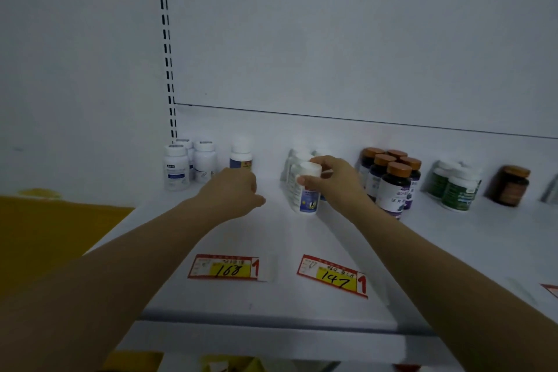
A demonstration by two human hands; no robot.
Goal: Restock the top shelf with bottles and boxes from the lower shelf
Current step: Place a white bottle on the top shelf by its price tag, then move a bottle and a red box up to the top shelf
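Two hands over shelf [271, 238]: right hand [333, 180] pinching white bottle [305, 187]; left hand [235, 190] curled, empty.

White shelf [302, 235], red-and-yellow price tags [225, 267], orange-capped dark bottles [392, 187], white-capped green bottles [459, 190]

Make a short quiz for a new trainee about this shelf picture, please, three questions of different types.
1. True or false: the right hand holds a white bottle by its cap end.
2. What number is handwritten on the left price tag?
3. Which bottles stand directly right of the right hand? A) brown-capped dark bottles B) green-labelled bottles C) the amber jar

Key: 1 true; 2 168; 3 A.
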